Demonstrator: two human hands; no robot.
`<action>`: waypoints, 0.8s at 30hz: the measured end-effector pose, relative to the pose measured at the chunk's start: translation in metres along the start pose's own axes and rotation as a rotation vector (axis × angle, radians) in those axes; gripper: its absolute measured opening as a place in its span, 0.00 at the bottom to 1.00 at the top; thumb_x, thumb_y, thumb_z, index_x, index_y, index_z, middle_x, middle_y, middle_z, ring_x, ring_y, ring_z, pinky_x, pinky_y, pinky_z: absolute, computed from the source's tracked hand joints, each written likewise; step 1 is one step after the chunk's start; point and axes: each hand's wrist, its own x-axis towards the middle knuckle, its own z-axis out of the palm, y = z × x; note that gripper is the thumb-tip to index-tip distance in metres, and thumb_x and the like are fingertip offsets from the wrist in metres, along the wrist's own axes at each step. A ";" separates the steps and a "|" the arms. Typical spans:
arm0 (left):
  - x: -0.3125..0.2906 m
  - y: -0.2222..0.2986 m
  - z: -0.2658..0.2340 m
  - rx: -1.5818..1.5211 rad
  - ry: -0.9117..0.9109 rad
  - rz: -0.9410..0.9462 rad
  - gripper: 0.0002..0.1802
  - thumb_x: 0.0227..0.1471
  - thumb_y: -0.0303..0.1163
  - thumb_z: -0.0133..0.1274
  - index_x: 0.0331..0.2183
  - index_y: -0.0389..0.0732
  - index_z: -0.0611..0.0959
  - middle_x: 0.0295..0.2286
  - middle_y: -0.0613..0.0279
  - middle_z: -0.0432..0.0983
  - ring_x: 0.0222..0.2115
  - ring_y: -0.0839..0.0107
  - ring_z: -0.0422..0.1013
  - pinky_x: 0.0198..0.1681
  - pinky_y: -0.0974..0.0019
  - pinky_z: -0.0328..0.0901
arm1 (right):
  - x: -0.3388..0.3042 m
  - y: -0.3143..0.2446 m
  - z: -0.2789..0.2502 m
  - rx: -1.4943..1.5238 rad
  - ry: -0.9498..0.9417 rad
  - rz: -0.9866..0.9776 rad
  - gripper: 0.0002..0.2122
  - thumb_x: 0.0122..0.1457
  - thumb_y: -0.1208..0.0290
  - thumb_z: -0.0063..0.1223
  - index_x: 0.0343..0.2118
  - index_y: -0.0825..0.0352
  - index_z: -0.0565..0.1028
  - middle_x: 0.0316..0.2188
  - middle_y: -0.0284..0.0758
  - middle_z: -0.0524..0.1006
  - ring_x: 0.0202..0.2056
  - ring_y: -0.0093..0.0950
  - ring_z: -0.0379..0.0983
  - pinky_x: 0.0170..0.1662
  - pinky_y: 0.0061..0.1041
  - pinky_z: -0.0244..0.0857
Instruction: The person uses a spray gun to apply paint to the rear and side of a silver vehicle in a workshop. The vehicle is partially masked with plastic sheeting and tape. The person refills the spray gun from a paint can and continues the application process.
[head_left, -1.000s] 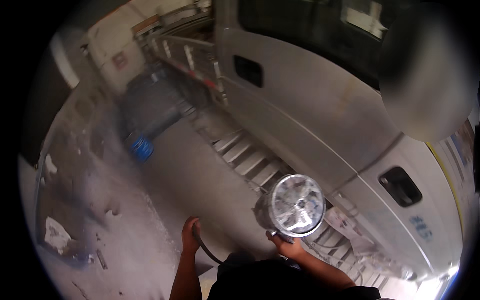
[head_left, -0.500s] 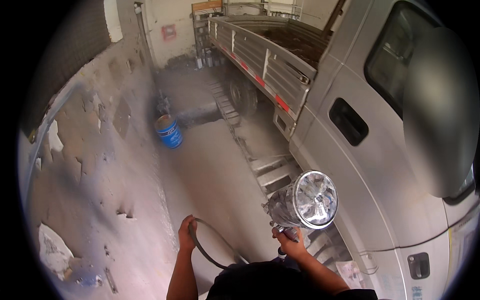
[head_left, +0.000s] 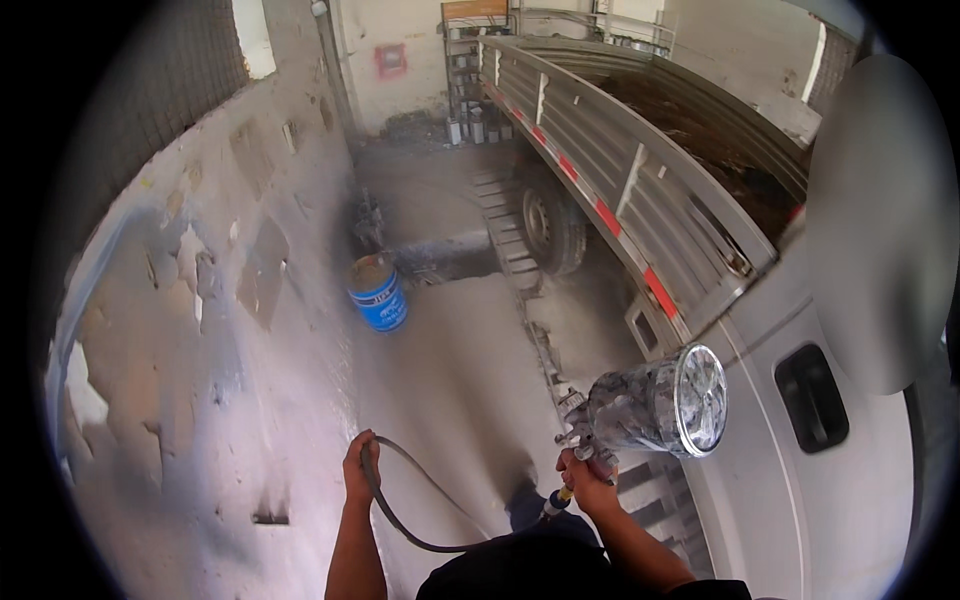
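A spray gun (head_left: 592, 452) with a paint-smeared silver cup (head_left: 660, 403) is gripped in my right hand (head_left: 588, 480), its cup standing up and tipped to the right. Below that hand a hose fitting (head_left: 557, 502) joins the gun's handle. My left hand (head_left: 361, 467) is closed round a dark air hose (head_left: 392, 506), which loops down towards my body. Close to the gun on the right is the silver truck cab (head_left: 740, 440), with its black door handle (head_left: 811, 397). The gun and cup are apart from my left hand.
The truck's cargo bed (head_left: 640, 180) runs away at the right, above a rear wheel (head_left: 550, 225). A blue bucket (head_left: 379, 297) stands on the floor (head_left: 440, 350) ahead. A peeling wall (head_left: 260, 330) borders the left; shelves with cans (head_left: 465, 85) stand at the back.
The view has turned right, so more of the cargo bed shows and the bucket sits further right. The cup has tipped further to the right. Both hands keep their grips.
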 end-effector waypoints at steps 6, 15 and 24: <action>0.139 -0.003 0.022 0.059 0.049 -0.049 0.10 0.53 0.25 0.51 0.39 0.36 0.76 0.36 0.55 0.75 0.37 0.67 0.71 0.44 0.68 0.64 | 0.150 -0.097 0.053 0.223 0.107 -0.033 0.09 0.54 0.73 0.51 0.18 0.69 0.71 0.11 0.29 0.66 0.13 0.16 0.60 0.17 0.17 0.51; 0.348 -0.058 0.080 0.037 0.093 0.029 0.10 0.54 0.26 0.50 0.40 0.36 0.76 0.39 0.52 0.74 0.41 0.64 0.70 0.47 0.66 0.63 | 0.358 -0.150 0.118 0.293 0.162 -0.145 0.13 0.54 0.71 0.51 0.15 0.68 0.68 0.10 0.30 0.65 0.11 0.19 0.58 0.16 0.18 0.52; 0.578 -0.133 0.132 -0.097 -0.020 0.136 0.11 0.51 0.25 0.52 0.39 0.38 0.76 0.36 0.53 0.74 0.37 0.64 0.71 0.43 0.66 0.65 | 0.505 -0.223 0.220 0.236 0.260 -0.359 0.08 0.54 0.72 0.50 0.21 0.66 0.68 0.13 0.33 0.67 0.13 0.22 0.62 0.18 0.21 0.56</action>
